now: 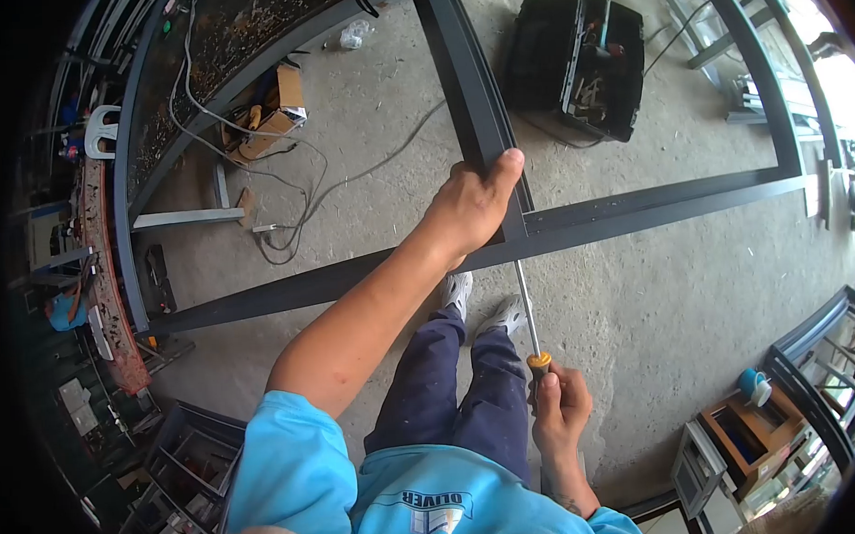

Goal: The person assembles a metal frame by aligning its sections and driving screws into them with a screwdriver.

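A dark grey metal frame spans the view, with an upright bar meeting its near rail. My left hand is wrapped round that bar just above the joint, thumb along its right side. Below the rail my right hand grips the yellow and black handle of a long screwdriver. The screwdriver's shaft points up to the underside of the rail near the joint, and its tip is hidden there.
Beyond the frame lies an open black toolbox on the concrete floor. A cardboard box and loose cables are at the left. Another person is at far left. A wooden cabinet stands at lower right.
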The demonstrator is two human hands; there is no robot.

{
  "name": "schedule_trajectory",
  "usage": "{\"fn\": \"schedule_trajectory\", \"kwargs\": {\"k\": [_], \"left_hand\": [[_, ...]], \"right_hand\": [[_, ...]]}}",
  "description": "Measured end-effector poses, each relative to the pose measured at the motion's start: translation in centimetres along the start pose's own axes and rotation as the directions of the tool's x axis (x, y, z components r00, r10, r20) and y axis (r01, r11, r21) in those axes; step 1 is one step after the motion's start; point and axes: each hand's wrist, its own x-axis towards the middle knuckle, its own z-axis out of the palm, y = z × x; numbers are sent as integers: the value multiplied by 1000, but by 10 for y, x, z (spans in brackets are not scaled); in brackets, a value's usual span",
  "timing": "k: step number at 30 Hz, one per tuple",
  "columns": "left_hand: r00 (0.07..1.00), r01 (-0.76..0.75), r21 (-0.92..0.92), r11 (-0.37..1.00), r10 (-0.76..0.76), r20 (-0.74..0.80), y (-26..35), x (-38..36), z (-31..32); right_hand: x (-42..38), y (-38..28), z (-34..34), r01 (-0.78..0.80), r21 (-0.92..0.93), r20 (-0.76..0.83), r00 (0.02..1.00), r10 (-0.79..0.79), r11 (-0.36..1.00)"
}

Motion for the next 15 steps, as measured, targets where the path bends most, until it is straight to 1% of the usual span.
{"fn": "schedule_trajectory", "kwargs": {"k": [1, 2, 3, 4, 5, 6, 7, 9, 10, 11, 13, 14, 15], "left_hand": [[1000, -2, 14, 1000, 2, 11, 1, -1, 0], [1000, 0, 10, 1000, 0, 5, -1, 0, 0], [1000, -12, -10, 1000, 12, 3, -4, 2, 1], [1000, -21, -27, 999, 21, 5, -5, 2, 1], [1000, -21, -25, 999, 21, 3, -5, 2, 2], [1000, -28, -22, 999, 29, 5, -3, 2, 2], [999, -34, -18, 999, 35, 8, -3, 1, 1], [999, -33, -24, 999, 33, 11, -3, 1, 0], [999, -30, -37, 999, 30, 18, -3, 1, 1], [999, -30, -34, 999, 31, 19, -2, 0, 1], [999, -33, -80, 996, 33, 6, 2, -2, 2], [999, -36, -77, 996, 37, 6, 3, -2, 2], [1000, -25, -98, 995, 26, 12, 2, -2, 2]], "right_hand": [[2, -1, -1, 5, -5, 8, 1000, -5, 1000], [4, -3, -3, -101, 145, 65, 994, 93, 984], [7, -3, -5, -210, 286, 134, 975, 179, 935], [8, -3, -7, -213, 285, 136, 974, 181, 935], [10, -3, -9, -338, 416, 249, 935, 252, 844], [13, -4, -10, -460, 519, 369, 881, 296, 720], [15, -4, -10, -461, 523, 373, 880, 294, 717], [19, -6, -12, -591, 575, 491, 802, 340, 565], [19, -4, -13, -615, 587, 509, 786, 350, 527], [19, -5, -13, -614, 589, 509, 787, 350, 525], [22, -10, -12, -730, 601, 595, 681, 428, 326], [23, -11, -15, -728, 603, 595, 683, 423, 326], [25, -11, -19, -768, 573, 658, 639, 399, 285]]}}
